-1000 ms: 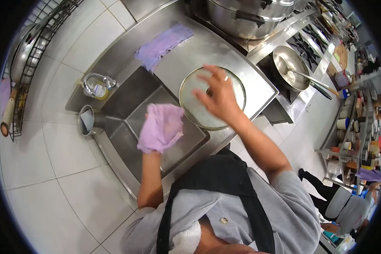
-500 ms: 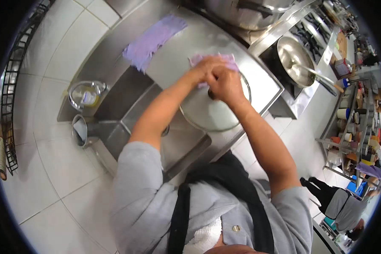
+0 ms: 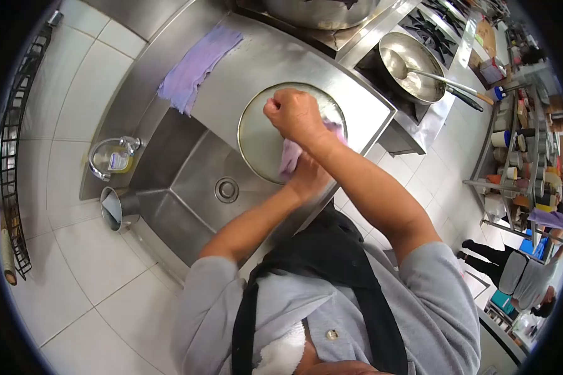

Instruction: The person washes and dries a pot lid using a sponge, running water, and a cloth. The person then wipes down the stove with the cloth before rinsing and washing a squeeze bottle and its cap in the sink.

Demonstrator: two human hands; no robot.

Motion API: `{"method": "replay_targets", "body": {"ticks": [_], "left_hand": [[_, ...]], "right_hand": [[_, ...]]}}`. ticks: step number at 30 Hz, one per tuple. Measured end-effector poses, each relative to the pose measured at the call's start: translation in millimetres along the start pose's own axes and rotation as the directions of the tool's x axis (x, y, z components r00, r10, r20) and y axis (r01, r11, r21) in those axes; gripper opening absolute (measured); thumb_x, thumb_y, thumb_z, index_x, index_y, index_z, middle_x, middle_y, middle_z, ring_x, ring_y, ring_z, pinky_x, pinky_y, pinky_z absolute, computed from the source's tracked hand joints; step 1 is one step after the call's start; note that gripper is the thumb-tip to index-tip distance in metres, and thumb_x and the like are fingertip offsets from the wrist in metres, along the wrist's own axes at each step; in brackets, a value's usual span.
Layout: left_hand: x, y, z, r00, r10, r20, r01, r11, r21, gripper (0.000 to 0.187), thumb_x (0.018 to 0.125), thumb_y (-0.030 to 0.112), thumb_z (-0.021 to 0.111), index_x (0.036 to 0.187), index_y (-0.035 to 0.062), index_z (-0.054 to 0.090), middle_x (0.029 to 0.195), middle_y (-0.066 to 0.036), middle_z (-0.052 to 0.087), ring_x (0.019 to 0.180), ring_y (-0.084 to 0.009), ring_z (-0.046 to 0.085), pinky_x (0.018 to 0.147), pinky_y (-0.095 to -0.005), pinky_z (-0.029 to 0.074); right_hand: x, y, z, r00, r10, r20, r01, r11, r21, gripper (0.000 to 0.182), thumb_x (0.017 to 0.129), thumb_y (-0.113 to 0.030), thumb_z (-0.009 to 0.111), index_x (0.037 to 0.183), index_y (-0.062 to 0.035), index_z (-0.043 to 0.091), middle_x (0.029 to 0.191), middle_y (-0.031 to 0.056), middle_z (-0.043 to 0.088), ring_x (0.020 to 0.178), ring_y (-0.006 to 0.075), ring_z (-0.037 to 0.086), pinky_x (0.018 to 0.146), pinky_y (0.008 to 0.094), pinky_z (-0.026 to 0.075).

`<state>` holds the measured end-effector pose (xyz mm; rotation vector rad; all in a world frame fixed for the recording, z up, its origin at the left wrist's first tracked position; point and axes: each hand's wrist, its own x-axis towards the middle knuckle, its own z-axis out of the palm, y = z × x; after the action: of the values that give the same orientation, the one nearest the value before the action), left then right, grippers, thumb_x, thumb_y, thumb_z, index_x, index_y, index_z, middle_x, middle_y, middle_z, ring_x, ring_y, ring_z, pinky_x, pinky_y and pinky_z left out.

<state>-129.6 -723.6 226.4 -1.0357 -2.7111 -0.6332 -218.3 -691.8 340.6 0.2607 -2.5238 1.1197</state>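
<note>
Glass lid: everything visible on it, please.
The glass lid is round, see-through, with a metal rim. It lies flat on the steel counter, its near edge over the sink. The right hand is fisted on its middle, hiding any knob. The left hand presses a purple cloth to its near side.

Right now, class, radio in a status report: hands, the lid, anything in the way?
Right hand fisted on the glass lid at its centre. Left hand presses purple cloth against lid. Lid lies beside sink. Nothing obstructing.
</note>
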Motion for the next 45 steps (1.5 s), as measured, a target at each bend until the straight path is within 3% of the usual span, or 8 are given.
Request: {"method": "replay_targets", "body": {"ticks": [9, 16, 20, 23, 26, 31, 40, 45], "left_hand": [[89, -9, 71, 0.998, -0.066, 0.008, 0.06, 0.936, 0.346, 0.057, 0.09, 0.032, 0.048, 0.134, -0.0037, 0.037, 0.141, -0.022, 0.036, 0.136, -0.0342, 0.026, 0.111, -0.0497, 0.018], [-93, -35, -48, 0.993, -0.079, -0.086, 0.062, 0.981, -0.186, 0.041, 0.091, 0.006, 0.041, 0.131, 0.0006, 0.046, 0.132, -0.02, 0.048, 0.125, -0.0328, 0.043, 0.108, -0.0425, 0.026], [-94, -95, -120, 0.284, -0.951, -0.122, 0.438, 0.242, -0.866, 0.029, 0.098, 0.019, 0.042, 0.118, -0.0004, 0.051, 0.104, -0.006, 0.061, 0.093, -0.0146, 0.058, 0.078, -0.0283, 0.047], [-64, -150, -135, 0.456, -0.89, 0.006, 0.567, 0.285, -0.773, 0.039, 0.098, 0.028, 0.044, 0.129, 0.0038, 0.043, 0.107, -0.01, 0.058, 0.095, -0.018, 0.056, 0.082, -0.0302, 0.046], [-26, -216, -78, 0.829, -0.559, 0.012, 0.534, 0.798, 0.279, 0.068, 0.091, 0.047, 0.044, 0.142, 0.0034, 0.029, 0.148, -0.021, 0.025, 0.138, -0.034, 0.023, 0.11, -0.0519, 0.016], [138, -330, -31, 0.92, -0.349, -0.18, 0.388, 0.88, 0.275, 0.059, 0.089, 0.043, 0.046, 0.135, 0.0058, 0.039, 0.14, -0.016, 0.04, 0.133, -0.0308, 0.032, 0.108, -0.0515, 0.021], [53, -3, 31, 0.99, 0.111, -0.087, -0.123, 0.981, -0.149, 0.035, 0.088, 0.022, 0.049, 0.12, 0.0062, 0.051, 0.121, -0.016, 0.051, 0.117, -0.0315, 0.045, 0.099, -0.0471, 0.031], [-42, -106, -62, 0.741, -0.671, 0.034, 0.619, 0.663, -0.421, 0.028, 0.088, 0.014, 0.044, 0.111, 0.0045, 0.057, 0.111, -0.018, 0.056, 0.107, -0.0321, 0.05, 0.096, -0.0436, 0.036]], "right_hand": [[-8, 7, -9, 0.997, -0.082, 0.01, 0.081, 0.994, 0.071, 0.022, 0.076, -0.021, 0.059, 0.062, -0.0035, 0.059, 0.065, 0.0157, 0.059, 0.059, 0.0342, 0.059, 0.056, 0.043, 0.048], [-17, 4, -14, 0.998, -0.018, 0.062, -0.003, 0.947, 0.322, 0.024, 0.075, -0.018, 0.071, 0.07, -0.002, 0.055, 0.069, 0.0103, 0.059, 0.059, 0.0235, 0.058, 0.055, 0.0335, 0.047], [-21, 8, -3, 0.975, 0.171, 0.14, -0.22, 0.818, 0.531, 0.027, 0.073, -0.014, 0.075, 0.077, -0.0038, 0.051, 0.067, 0.0044, 0.057, 0.06, 0.0139, 0.053, 0.056, 0.0273, 0.045], [-17, 14, -3, 0.959, 0.243, 0.149, -0.284, 0.774, 0.567, 0.025, 0.073, -0.011, 0.074, 0.078, -0.0043, 0.051, 0.07, 0.0035, 0.057, 0.064, 0.0104, 0.053, 0.059, 0.0254, 0.044], [-4, 14, -40, 0.978, 0.209, -0.018, -0.171, 0.845, 0.506, 0.022, 0.073, -0.007, 0.073, 0.081, -0.0042, 0.053, 0.071, 0.0048, 0.058, 0.066, 0.0113, 0.055, 0.062, 0.0255, 0.045], [5, 19, -130, 0.993, 0.022, -0.115, 0.046, 0.825, 0.563, 0.022, 0.072, 0.004, 0.07, 0.084, -0.0014, 0.051, 0.073, 0.0105, 0.06, 0.065, 0.0186, 0.06, 0.064, 0.0297, 0.05], [10, -6, -195, 0.963, 0.023, -0.268, 0.099, 0.895, 0.434, 0.021, 0.076, 0.007, 0.066, 0.087, -0.0006, 0.05, 0.075, 0.0114, 0.058, 0.064, 0.0186, 0.059, 0.064, 0.0303, 0.051], [9, 25, -144, 0.973, 0.037, -0.226, 0.007, 0.981, 0.192, 0.019, 0.069, -0.001, 0.071, 0.082, -0.004, 0.057, 0.079, 0.0051, 0.058, 0.073, 0.0142, 0.056, 0.069, 0.0264, 0.045]]}}
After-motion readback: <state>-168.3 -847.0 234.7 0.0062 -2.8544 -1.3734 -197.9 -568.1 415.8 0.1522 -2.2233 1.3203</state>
